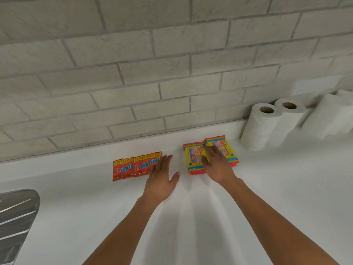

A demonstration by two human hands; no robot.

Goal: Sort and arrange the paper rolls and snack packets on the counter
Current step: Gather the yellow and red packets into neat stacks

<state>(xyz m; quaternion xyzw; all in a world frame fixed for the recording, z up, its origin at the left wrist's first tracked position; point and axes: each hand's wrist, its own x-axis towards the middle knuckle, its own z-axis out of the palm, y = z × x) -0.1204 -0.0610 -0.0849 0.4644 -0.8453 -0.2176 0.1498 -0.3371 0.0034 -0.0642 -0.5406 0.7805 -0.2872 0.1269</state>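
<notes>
Our right hand (215,165) lies flat, fingers spread, on yellow snack packets (194,159), long axes toward wall; left hand (162,176) spread beside red packets (131,167).

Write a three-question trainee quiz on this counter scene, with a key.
1. True or false: the left hand grips a red packet.
2. Which hand lies on the yellow packets? A) left B) right C) neither
3. Fill in: the paper rolls stand upright on the counter against the ____.

Key: 1. False; its fingers lie straight, at the red packets' right edge. 2. B; the right hand rests flat on them. 3. Wall.
</notes>
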